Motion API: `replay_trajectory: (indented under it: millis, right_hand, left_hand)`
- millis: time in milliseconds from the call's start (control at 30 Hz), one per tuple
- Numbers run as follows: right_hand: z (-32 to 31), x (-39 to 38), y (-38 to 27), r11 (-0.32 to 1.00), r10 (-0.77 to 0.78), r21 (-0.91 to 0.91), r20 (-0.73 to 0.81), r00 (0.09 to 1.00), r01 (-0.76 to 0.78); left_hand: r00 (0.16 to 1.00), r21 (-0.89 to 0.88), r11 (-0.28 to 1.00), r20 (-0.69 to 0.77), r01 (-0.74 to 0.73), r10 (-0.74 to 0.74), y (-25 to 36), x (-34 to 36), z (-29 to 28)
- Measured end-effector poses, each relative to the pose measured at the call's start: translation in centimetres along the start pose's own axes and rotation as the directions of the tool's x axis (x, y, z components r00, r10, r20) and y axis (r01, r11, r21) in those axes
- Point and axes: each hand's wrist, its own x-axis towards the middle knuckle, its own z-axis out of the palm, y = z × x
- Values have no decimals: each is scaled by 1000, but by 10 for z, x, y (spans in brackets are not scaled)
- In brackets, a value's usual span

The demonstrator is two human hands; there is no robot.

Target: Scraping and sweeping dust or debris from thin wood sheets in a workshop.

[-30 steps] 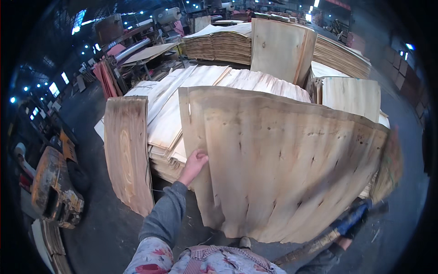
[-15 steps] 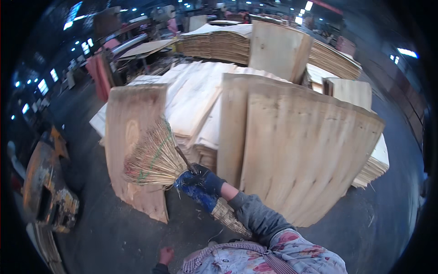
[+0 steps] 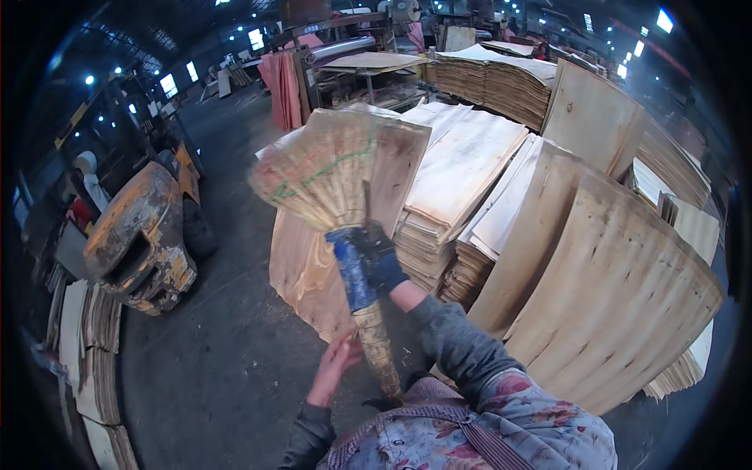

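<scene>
My right hand (image 3: pixel 380 262), in a dark glove, grips a straw broom (image 3: pixel 321 168) with a blue-wrapped handle, raised across the top of a tall reddish veneer sheet (image 3: pixel 301 274) standing upright. My bare left hand (image 3: pixel 342 354) is lower, fingers apart and slightly bent, beside the broom handle near that sheet's bottom edge; contact is unclear. Behind lie stacked pale veneer sheets (image 3: pixel 462 164). Two curved veneer sheets (image 3: pixel 607 298) stand at the right, leaning on the stack.
A worn yellow forklift (image 3: pixel 141 235) stands at the left. More stacked sheets (image 3: pixel 90 352) line the lower left edge. Further stacks (image 3: pixel 501 82), red sheets (image 3: pixel 283 86) and tables with rolls stand behind, with an upright board (image 3: pixel 587 117) at the back right.
The broom has swung from the right side across and up over the left sheet. My left hand has let go of the large right sheet and moved down-left, then up beside the broom handle. The view has turned left.
</scene>
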Motion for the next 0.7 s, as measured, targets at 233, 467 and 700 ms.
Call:
replay_trajectory:
  millis: [233,467,700]
  right_hand:
    - [83,47,67,530,439,729,201,876,-433]
    - [-4,111,255,487,599,473,431,675,-734]
    - [-127,224,369,213,793,600,355,495,-771]
  left_hand:
    - [991,43,996,-97,-84,87,56,80,35]
    - [796,500,866,-525,2,301,72,177,-58]
    - [623,516,590,-781,621,27,26,159,-130]
